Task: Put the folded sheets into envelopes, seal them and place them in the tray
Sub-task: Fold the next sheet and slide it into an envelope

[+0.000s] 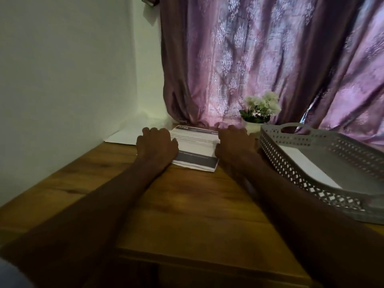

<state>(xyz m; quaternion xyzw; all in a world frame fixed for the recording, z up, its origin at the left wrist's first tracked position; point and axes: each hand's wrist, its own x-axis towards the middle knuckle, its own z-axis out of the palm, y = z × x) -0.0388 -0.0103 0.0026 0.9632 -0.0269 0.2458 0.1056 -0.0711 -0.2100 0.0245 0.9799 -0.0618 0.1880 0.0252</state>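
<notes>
A stack of folded printed sheets (195,148), white with dark grey bands, lies on the wooden table near its far edge. My left hand (155,144) rests on the stack's left end, fingers curled over it. On the right end my right hand (235,142) grips in the same way. A grey perforated tray (301,163) stands to the right of my right hand, and one white envelope (309,169) lies flat inside it. Which sheet my fingers hold is hidden by the hands.
White envelopes or paper (124,136) lie at the far left against the wall. A small pot of white flowers (259,111) stands behind the stack, in front of a purple curtain (270,59). The wall closes off the left side.
</notes>
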